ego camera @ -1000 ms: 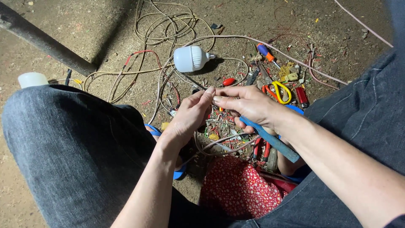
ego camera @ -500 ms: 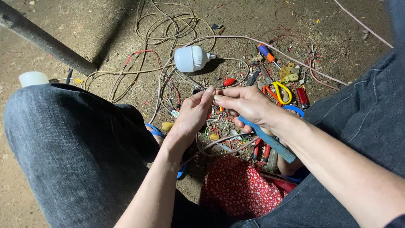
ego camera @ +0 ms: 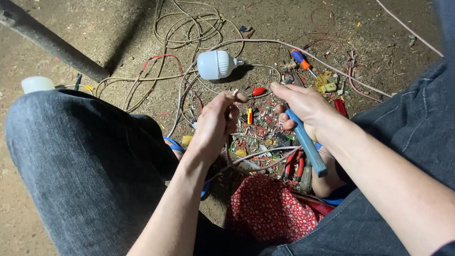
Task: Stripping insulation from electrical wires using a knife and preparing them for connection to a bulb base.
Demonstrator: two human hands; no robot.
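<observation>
Two bare hands work over a dirt floor (ego camera: 388, 28) strewn with wire offcuts. The left hand (ego camera: 215, 124) has thumb and forefinger pinched narrowly on the end of a thin pale wire (ego camera: 265, 154), which loops down between the knees; the other fingers are curled in. The right hand (ego camera: 303, 106) is closed around a blue-handled tool (ego camera: 307, 144), whose handle sticks out below the palm; the working end is hidden behind the fingers, so its kind cannot be told. The hands sit near each other but apart. A white bulb (ego camera: 215, 64) lies on the ground beyond them amid tangled cables (ego camera: 189, 23), and a red patterned cloth (ego camera: 268, 211) lies just below. To work the wire end well, the pinch should probably stay close to the tip, holding it steady and taut while the tool meets it squarely.
</observation>
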